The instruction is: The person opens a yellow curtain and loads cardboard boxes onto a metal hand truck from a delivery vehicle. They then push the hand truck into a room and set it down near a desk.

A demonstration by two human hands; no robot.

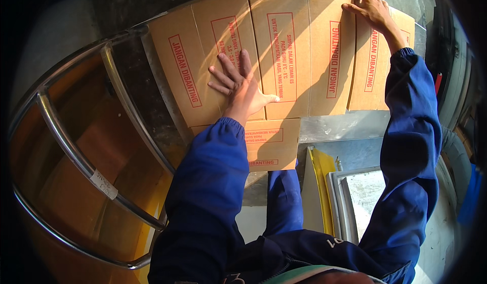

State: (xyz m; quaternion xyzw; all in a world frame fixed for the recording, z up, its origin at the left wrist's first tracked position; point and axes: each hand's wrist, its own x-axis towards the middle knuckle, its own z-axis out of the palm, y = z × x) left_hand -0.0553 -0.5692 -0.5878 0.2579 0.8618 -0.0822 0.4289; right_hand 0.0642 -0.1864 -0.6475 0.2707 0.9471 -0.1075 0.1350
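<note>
Brown cardboard (327, 45) with red printed frames lies in front of me as panels side by side, parted by creases or seams. I cannot tell whether it is one carton or several. My left hand (242, 89) rests on its left-middle part, fingers spread and thumb pointing right. At the far right edge, my right hand (373, 12) lies over the cardboard's top with its fingers stretched toward that edge. A smaller cardboard part (274, 144) extends toward me below the left hand.
A metal surface (337, 128) shows under the cardboard's near edge. Curved steel rails (76, 149) stand at the left, beside an orange-brown area. Near my right forearm are a yellow panel (323, 182) and a pale, grey-rimmed container (362, 195). A blue item (471, 195) is at far right.
</note>
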